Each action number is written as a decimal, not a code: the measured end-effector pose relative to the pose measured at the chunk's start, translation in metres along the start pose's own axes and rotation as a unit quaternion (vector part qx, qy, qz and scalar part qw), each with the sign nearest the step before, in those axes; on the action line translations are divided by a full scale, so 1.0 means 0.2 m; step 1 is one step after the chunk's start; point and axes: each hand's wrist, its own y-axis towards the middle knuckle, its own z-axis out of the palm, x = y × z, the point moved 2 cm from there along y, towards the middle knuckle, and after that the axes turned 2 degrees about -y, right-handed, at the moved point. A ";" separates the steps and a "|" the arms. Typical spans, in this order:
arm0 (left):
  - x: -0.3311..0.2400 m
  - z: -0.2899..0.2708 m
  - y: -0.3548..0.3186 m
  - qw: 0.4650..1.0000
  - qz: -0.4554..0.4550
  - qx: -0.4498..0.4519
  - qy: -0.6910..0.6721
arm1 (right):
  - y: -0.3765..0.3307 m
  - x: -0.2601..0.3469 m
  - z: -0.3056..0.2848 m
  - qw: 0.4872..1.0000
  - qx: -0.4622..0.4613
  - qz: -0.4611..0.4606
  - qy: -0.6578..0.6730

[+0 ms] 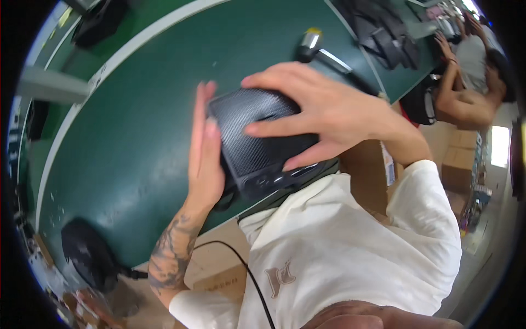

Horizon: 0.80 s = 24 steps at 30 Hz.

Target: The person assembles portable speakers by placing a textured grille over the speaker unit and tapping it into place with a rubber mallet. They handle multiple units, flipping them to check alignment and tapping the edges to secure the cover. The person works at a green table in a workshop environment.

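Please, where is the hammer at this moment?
In the head view, the hammer lies on the green table, near the top and right of centre, just beyond the right hand.

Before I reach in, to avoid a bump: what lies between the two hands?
In the head view, a black textured case: the left hand is at its left side, the right hand spread over it.

Tabletop: I watched a dark green worktable point(120, 159) with a pale edge strip point(118, 56).
Far side: a yellow-tipped hammer point(335, 61) lay there.
Beyond the pale line point(342, 21): I saw dark bags point(381, 41) heaped.
Near edge: I couldn't tell whether the black textured case point(241, 137) rested there.
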 end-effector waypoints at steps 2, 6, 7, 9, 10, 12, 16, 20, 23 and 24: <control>0.00 -0.01 -0.01 1.000 -0.010 -0.021 -0.014 | -0.01 -0.01 0.01 1.000 -0.009 -0.001 0.001; 0.02 0.00 0.00 0.999 -0.032 -0.022 -0.034 | -0.02 -0.01 0.00 1.000 -0.008 0.001 -0.001; 0.02 0.00 0.00 0.999 -0.032 -0.027 -0.031 | -0.01 -0.01 0.02 1.000 -0.006 -0.001 0.001; 0.03 0.00 -0.01 0.999 -0.036 -0.033 -0.025 | -0.01 0.00 0.01 1.000 0.004 0.010 -0.005; 0.03 -0.01 -0.01 0.999 -0.035 -0.022 -0.035 | -0.01 0.00 0.01 1.000 0.008 0.014 -0.007; -0.01 -0.03 -0.02 0.997 -0.030 0.012 -0.070 | 0.00 0.00 0.00 0.999 0.027 0.019 -0.003; 0.02 -0.02 -0.02 0.997 -0.014 -0.001 -0.075 | 0.03 0.00 0.00 0.999 0.044 0.008 -0.007; -0.02 0.02 -0.03 0.997 -0.023 -0.007 -0.078 | 0.01 0.02 0.00 0.998 0.047 0.026 0.013; 0.04 -0.06 -0.01 0.999 -0.042 0.019 -0.019 | -0.01 0.00 0.01 1.000 0.021 0.022 0.003; 0.04 -0.06 0.00 0.999 -0.033 0.022 -0.018 | -0.01 0.00 0.01 1.000 0.023 0.020 -0.003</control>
